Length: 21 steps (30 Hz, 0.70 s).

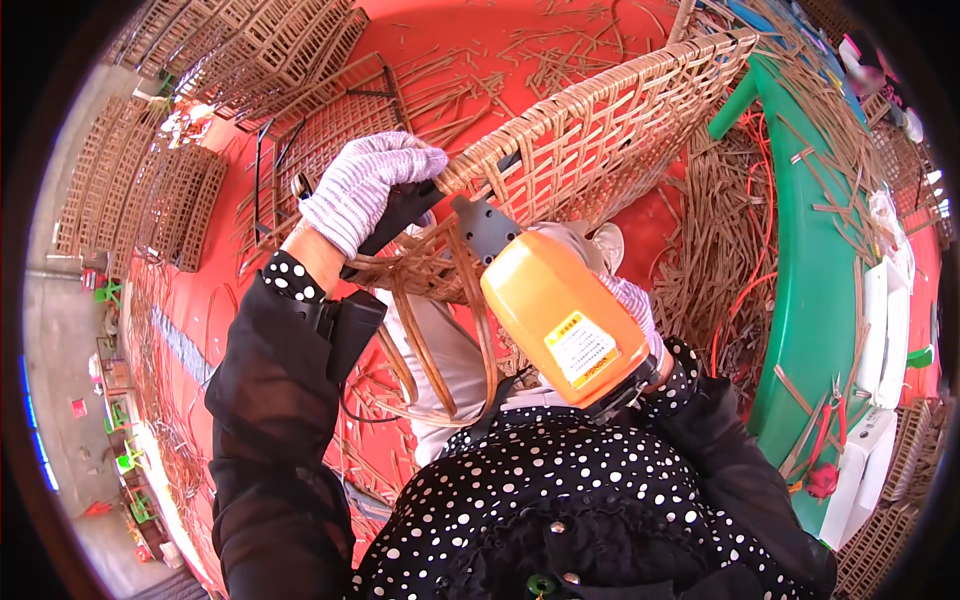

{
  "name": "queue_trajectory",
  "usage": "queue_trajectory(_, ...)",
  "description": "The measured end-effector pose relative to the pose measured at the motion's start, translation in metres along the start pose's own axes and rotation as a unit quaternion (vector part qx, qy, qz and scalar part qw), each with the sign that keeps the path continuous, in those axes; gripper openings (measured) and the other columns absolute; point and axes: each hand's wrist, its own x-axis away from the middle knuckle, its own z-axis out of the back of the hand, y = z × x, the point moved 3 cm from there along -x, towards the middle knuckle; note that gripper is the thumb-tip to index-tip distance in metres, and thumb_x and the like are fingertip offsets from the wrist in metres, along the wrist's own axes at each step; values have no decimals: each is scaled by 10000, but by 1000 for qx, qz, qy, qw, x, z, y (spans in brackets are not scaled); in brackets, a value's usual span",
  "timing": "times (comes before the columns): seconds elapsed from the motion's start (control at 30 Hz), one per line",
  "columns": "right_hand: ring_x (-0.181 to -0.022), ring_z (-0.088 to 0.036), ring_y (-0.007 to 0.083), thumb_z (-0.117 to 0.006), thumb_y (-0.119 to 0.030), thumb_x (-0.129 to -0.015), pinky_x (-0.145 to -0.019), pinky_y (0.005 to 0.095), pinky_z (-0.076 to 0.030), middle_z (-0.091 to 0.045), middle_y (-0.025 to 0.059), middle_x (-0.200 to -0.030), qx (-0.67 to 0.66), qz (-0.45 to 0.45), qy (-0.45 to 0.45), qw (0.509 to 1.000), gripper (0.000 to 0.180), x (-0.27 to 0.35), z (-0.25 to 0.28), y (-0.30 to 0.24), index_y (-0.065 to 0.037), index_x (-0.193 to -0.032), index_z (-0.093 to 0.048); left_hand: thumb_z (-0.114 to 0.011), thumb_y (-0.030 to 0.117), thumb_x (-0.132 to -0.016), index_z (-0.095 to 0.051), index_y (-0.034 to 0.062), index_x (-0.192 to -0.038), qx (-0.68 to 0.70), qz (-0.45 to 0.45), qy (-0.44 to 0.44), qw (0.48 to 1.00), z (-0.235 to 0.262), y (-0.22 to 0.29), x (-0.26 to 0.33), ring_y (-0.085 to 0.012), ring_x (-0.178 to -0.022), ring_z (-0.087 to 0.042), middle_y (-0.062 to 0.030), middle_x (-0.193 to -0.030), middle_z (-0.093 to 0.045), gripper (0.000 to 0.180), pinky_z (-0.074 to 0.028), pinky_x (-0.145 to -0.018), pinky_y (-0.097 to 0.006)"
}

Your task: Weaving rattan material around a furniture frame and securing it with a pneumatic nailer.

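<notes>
We see the woven panel (pixel 620 115) before the person, its long axis running from the left hand (pixel 375 190), which clamps its near end, up toward the right. The orange power tool (pixel 545 290) lies obliquely, nose up and left, just beside that end; we see the right hand (pixel 637 305) wrapped on its far side, most fingers hidden. Whether the nose touches the panel we cannot tell. The green table (pixel 805 290) bounds the right; beyond the panel we find strip-strewn red floor (pixel 430 22)
</notes>
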Motion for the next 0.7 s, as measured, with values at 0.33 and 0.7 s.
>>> queue_trajectory(0.33,-730,-613,282,-604,-125,-731,-618,350,-473,-631,126,-833,188,138,-21,972,488,-8,2,1,-57,-1202,-494,-644,187,-761,-598,26,-795,11,5,6,1000,-5,6,6,-163,-543,-571,-44,-659,-544,171,-500,-460,-305)
queue_trajectory(0.7,-733,-606,306,-617,-129,-709,-636,369,-472,-626,153,-859,-4,38,32,999,496,-7,-8,0,-31,-1181,-501,-640,180,-758,-606,18,-819,26,34,21,999,-4,1,6,-165,-553,-587,-59,-692,-579,176,-503,-460,-303)
